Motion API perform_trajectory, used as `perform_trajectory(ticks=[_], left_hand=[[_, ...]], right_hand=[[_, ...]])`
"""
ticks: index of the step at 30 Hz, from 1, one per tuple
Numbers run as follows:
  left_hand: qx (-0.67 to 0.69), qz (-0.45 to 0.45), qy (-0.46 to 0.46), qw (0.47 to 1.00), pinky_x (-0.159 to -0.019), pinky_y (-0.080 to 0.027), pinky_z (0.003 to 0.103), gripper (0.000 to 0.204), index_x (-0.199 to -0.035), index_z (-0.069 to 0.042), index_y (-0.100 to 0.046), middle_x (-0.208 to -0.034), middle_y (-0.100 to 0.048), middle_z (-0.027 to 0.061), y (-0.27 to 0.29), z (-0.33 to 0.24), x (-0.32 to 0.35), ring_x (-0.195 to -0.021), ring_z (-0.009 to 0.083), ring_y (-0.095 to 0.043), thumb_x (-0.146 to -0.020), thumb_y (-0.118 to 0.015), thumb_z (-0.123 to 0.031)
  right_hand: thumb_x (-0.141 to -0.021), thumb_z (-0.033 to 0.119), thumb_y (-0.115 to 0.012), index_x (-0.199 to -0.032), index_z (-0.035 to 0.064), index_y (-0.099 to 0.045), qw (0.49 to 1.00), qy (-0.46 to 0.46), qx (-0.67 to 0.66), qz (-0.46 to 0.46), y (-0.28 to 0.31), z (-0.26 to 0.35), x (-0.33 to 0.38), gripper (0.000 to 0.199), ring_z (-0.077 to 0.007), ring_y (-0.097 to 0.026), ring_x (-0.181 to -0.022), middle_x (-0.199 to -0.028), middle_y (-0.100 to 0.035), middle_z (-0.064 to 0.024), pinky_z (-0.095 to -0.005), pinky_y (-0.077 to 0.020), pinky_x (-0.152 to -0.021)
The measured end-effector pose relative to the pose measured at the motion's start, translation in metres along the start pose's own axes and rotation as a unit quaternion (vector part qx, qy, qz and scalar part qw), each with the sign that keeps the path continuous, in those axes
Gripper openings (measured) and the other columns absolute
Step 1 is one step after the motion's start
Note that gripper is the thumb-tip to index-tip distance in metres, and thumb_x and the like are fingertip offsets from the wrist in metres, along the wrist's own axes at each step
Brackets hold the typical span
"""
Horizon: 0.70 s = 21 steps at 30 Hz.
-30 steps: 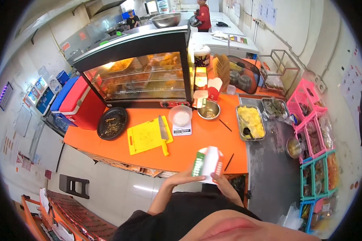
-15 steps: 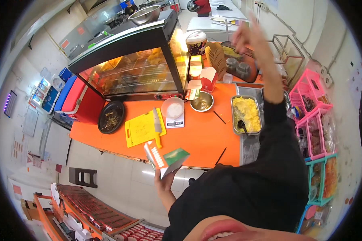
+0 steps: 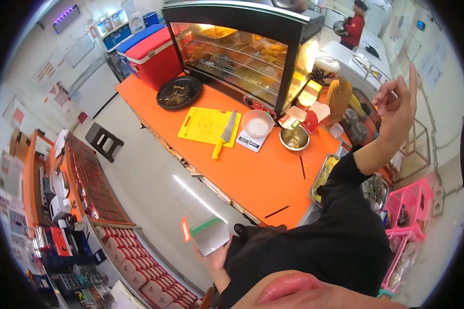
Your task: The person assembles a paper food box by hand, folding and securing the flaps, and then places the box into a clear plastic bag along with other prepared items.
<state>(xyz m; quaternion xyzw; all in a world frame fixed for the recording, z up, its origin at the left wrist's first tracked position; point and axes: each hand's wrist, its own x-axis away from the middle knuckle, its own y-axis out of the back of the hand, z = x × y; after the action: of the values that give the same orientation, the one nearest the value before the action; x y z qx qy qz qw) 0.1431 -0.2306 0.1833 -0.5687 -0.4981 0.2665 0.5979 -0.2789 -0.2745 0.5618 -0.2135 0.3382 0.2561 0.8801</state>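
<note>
Standing at the far left end of the glossy orange counter (image 3: 252, 180), a red hard-plastic cooler box with a pale rim (image 3: 159, 69) seems tucked there to leave working room in front. Just beside it lies a wide round black pan (image 3: 189, 86), its dull, shallow face strewn with brown crumbs (image 3: 178, 96). Next comes a flat yellow plastic cutting board (image 3: 201, 131), marked with dark specks.

The person's left hand (image 3: 216, 256) is low, off the counter's near edge and above the tiled floor (image 3: 154, 175), its fingers closed on the lower part of a white paperboard box with a green strip and an orange-red flap (image 3: 211, 238). Gripping it there probably leaves the upper end unobstructed; the card looks smooth, thin-walled and angular.

A long steel knife with a yellow handle (image 3: 225, 137) lies over the board's right side, handle jutting past the near edge, perhaps for easy pick-up. A flat white kitchen scale (image 3: 251, 142) carries a round translucent tub (image 3: 255, 135), presumably for weighing. A shiny, rounded steel bowl (image 3: 295, 148) stands just beside it. Farther right, a black sleeve (image 3: 348, 167) partly hides a rectangular metal tray (image 3: 312, 193) of lumpy yellow food (image 3: 326, 172).

The person's right hand (image 3: 398, 100) is held high with nothing visible in it, index finger straight, the others loosely curled, apparently gesturing rather than grasping.
</note>
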Motion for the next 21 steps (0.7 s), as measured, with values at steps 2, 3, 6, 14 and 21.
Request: perform_trajectory(ticks=[2, 3, 6, 14, 21], left_hand=[[0.07, -0.052, -0.033, 0.996, -0.111, -0.021, 0.07, 0.065, -0.142, -0.023, -0.051, -0.153, -0.043, 0.0049, 0.014, -0.008, 0.025, -0.144, 0.0333, -0.033, -0.09, -0.052, -0.061], [0.02, -0.041, -0.068, 0.997, -0.111, -0.022, 0.068, 0.063, -0.141, -0.027, -0.052, -0.152, -0.044, 0.0023, 0.018, -0.014, 0.036, -0.143, 0.0304, -0.034, -0.089, -0.055, -0.061], [0.061, -0.081, -0.106, 0.989, -0.109, -0.024, 0.067, 0.062, -0.141, -0.028, -0.052, -0.151, -0.046, 0.0012, 0.03, -0.033, 0.06, -0.141, 0.0286, -0.036, -0.088, -0.057, -0.061], [-0.003, -0.129, -0.173, 0.976, -0.099, -0.032, 0.059, 0.058, -0.133, -0.026, -0.058, -0.141, -0.055, 0.0013, 0.032, -0.066, 0.064, -0.128, 0.0292, -0.046, -0.085, -0.06, -0.058], [0.07, -0.127, -0.096, 0.985, -0.099, -0.035, 0.059, 0.056, -0.131, -0.025, -0.059, -0.137, -0.057, 0.0013, 0.039, -0.059, 0.062, -0.127, 0.0286, -0.048, -0.085, -0.059, -0.058]], right_hand=[[-0.095, 0.024, -0.058, -0.152, -0.0084, -0.02, 0.999, 0.037, -0.015, 0.005, -0.012, 0.006, 0.007, 0.075, -0.0116, -0.052, -0.051, -0.065, -0.054, -0.0074, -0.0212, -0.0364, -0.04], [-0.096, 0.023, -0.057, -0.152, -0.0085, -0.021, 0.999, 0.037, -0.034, 0.01, -0.017, 0.011, 0.015, 0.073, -0.0117, -0.051, -0.049, -0.064, -0.053, -0.0074, -0.0213, -0.0362, -0.04], [-0.097, 0.022, -0.054, -0.151, -0.0086, -0.023, 0.996, 0.026, -0.081, -0.006, -0.026, 0.024, 0.028, 0.07, -0.0117, -0.048, -0.046, -0.062, -0.051, -0.0071, -0.0217, -0.0353, -0.039], [-0.099, 0.022, -0.05, -0.152, -0.0057, -0.026, 0.996, -0.024, -0.087, -0.026, 0.003, 0.038, 0.04, 0.064, -0.0108, -0.043, -0.043, -0.057, -0.047, -0.0053, -0.0238, -0.0346, -0.039], [-0.099, 0.021, -0.048, -0.109, -0.0062, -0.055, 0.951, 0.188, -0.211, 0.127, 0.043, 0.08, 0.03, 0.03, -0.0142, -0.038, -0.043, -0.054, -0.041, -0.0043, -0.0287, -0.0373, -0.044]])
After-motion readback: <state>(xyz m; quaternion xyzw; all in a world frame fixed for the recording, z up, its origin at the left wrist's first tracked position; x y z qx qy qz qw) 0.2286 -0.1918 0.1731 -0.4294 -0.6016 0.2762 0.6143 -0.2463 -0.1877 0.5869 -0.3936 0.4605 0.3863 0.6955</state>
